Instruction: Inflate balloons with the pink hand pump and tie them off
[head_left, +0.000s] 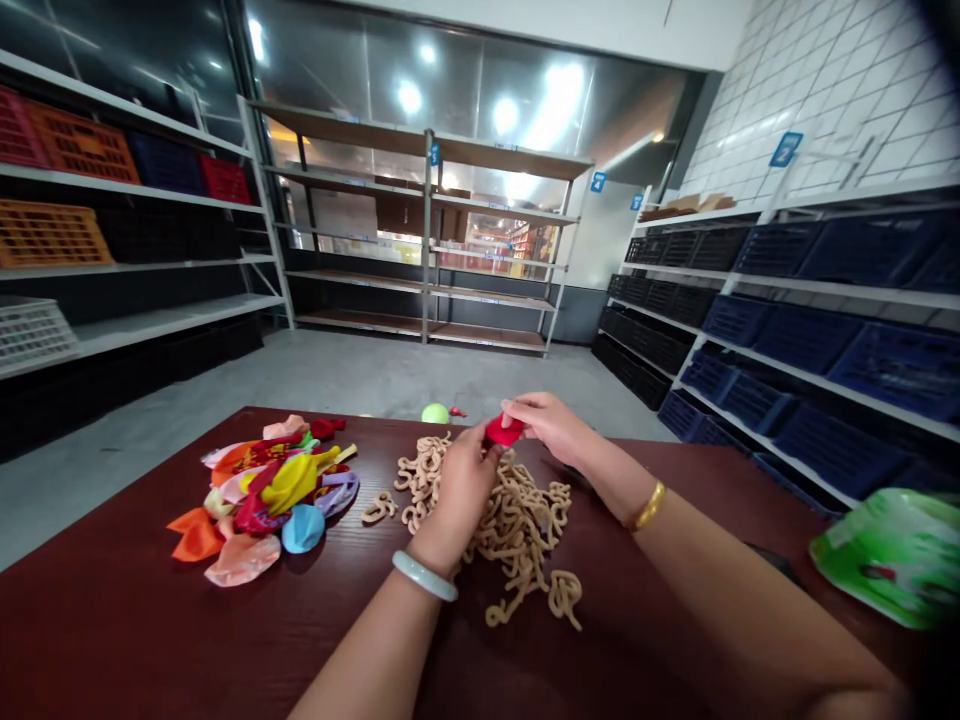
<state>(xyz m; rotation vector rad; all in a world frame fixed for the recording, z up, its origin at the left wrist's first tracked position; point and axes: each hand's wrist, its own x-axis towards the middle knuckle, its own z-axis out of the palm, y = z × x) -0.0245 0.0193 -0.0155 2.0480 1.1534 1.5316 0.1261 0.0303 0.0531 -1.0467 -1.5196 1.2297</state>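
Over the table, my left hand (pixel 466 470) and my right hand (pixel 549 422) meet on a small red balloon (pixel 505 430), limp and mostly covered by fingers. My left fingers are closed on its near left side, and my right thumb and fingers pinch its upper right edge. Beneath them lies a heap of tan, curly, cord-like pieces (pixel 517 530), whose kind I cannot make out. Left of it is a pile of limp coloured balloons (pixel 289 485), yellow, orange, blue, purple, pink and dark red among them.
The dark red-brown table (pixel 112 610) carries a green and white bag (pixel 892 560) at the right. Past its far edge, a light green ball-like thing (pixel 435 413) shows. Blue crates (pixel 814 350) fill right shelves; orange crates (pixel 52 235) stand left. A metal rack (pixel 426 240) stands behind.
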